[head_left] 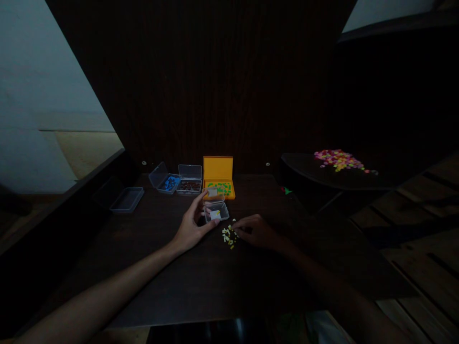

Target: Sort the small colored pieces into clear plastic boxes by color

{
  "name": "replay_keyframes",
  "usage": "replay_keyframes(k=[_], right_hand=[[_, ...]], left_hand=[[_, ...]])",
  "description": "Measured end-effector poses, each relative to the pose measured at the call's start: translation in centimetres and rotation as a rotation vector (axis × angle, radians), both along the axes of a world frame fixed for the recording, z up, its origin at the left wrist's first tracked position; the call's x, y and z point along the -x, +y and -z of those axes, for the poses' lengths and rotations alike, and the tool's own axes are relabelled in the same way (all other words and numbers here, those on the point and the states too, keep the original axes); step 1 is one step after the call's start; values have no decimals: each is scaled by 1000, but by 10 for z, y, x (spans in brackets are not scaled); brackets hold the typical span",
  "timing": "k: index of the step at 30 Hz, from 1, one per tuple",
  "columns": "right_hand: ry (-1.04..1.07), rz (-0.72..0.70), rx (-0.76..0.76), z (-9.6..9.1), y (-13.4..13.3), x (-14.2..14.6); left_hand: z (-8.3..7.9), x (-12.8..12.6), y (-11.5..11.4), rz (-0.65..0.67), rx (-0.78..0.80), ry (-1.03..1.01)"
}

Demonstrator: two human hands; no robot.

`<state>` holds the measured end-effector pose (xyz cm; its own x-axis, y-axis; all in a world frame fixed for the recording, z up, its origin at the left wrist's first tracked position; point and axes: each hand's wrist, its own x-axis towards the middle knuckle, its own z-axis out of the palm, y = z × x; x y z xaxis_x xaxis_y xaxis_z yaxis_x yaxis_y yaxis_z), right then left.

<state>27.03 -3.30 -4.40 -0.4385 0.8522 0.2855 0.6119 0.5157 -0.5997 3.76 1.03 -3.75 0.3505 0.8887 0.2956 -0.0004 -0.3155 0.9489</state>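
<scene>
My left hand (190, 227) grips a small clear plastic box (224, 211) by its left side, thumb at the front and fingers behind. The box's lid stands open, and a white paper piece and a few yellow bits show inside. Just right of the box, small white and yellow pieces (226, 235) lie loose in a pile on the dark table. My right hand (256, 230) is at the pile's right edge with thumb and fingertips pinched together. Whatever is between those fingertips is too small and dark to make out.
Behind stand an open yellow box (218, 168) with green pieces, a clear box with brown pieces (190, 186) and one with blue pieces (171, 182). Another clear box (127, 199) lies left. Colourful pieces (339, 160) cover part of a side shelf (301, 165) at right.
</scene>
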Motion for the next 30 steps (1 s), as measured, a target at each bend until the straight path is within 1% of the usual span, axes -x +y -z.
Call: replay_keyframes(k=[2,10,14,18,22,25,30], right_hand=[[-21,-1,10,1,0,1],[-157,78,1,-2,5,-6],[-112,96,-29,-6,4,-7],[-49,26,-1,-8,0,-4],[-63,1,25,-4,0,-2],[-61,2,47,-2,1,-1],[-12,48,36,-3,1,1]], left_hand=[[1,0,0,2,-4,4],[-1,0,-2,12,16,6],[-3,0,-3,27,39,9],[-2,0,-3,29,46,9],[-1,1,-3,37,40,11],[-2,0,-3,32,47,12],[-3,1,-4,32,65,16]])
